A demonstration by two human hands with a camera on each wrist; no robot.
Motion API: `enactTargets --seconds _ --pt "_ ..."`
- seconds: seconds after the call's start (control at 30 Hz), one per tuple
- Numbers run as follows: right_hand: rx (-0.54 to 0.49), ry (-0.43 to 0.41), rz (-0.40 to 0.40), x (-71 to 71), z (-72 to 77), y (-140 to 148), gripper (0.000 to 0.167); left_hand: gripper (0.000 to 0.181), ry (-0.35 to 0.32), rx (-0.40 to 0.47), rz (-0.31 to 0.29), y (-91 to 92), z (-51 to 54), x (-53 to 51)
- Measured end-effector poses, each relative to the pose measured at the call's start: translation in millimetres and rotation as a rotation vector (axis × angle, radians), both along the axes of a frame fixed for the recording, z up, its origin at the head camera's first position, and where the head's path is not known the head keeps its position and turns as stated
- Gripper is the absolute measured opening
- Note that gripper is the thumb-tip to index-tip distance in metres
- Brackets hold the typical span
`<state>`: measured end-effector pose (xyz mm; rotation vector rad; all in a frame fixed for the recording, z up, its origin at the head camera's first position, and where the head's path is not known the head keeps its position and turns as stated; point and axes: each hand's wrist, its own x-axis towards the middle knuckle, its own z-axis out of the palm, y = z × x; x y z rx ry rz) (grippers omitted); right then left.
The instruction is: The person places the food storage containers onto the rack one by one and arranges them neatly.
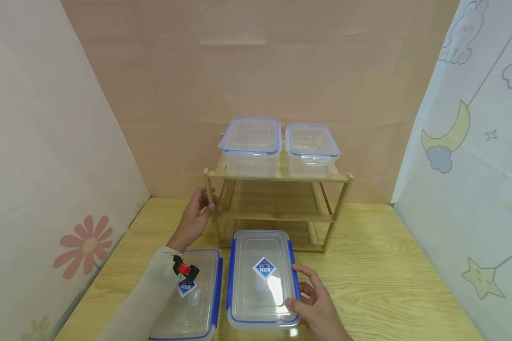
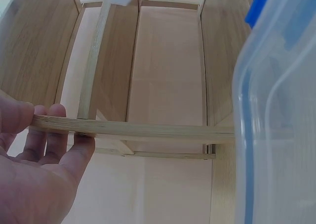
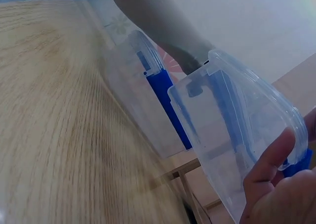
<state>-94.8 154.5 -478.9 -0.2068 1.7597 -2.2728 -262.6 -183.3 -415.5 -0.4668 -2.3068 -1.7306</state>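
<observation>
My left hand [image 1: 196,218] grips the front left post of a three-level wooden rack [image 1: 281,217]; the left wrist view shows the fingers [image 2: 57,135] curled round that post. My right hand [image 1: 317,303] holds the right edge of a clear container with blue side clips [image 1: 260,293], its thumb on the lid. In the right wrist view this container [image 3: 207,130] appears raised at one end and tilted. A similar container [image 1: 196,310] lies to its left, partly behind my left forearm.
Two smaller clear boxes with blue-rimmed lids, a left one [image 1: 252,137] and a right one [image 1: 312,142], stand on the rack's top level. Patterned walls flank the wooden table [image 1: 388,284] on both sides, and a plain tan wall [image 1: 260,71] rises behind.
</observation>
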Motion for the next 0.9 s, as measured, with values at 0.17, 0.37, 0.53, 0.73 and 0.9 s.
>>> enactTargets --seconds 0.17,0.37,0.53,0.73,0.9 --pt "-0.044 0.062 0.053 -1.2 4.7 3 0.075 0.039 0.003 -0.003 -0.007 0.0 -0.8 0.1" --pt "-0.031 0.085 0.053 -1.3 13.9 2 0.074 0.038 -0.003 0.003 -0.012 0.2 -0.7 0.1" --pt "-0.016 0.104 0.064 -1.3 20.9 1 0.074 0.039 -0.014 0.017 -0.010 0.5 0.4 0.5" --pt "-0.029 0.121 0.086 -2.4 28.7 2 0.072 0.039 -0.013 0.014 -0.009 0.7 0.6 0.8" --pt "-0.031 0.157 0.081 -4.5 37.4 -1 0.073 0.038 0.003 0.011 -0.009 0.4 -0.7 -0.7"
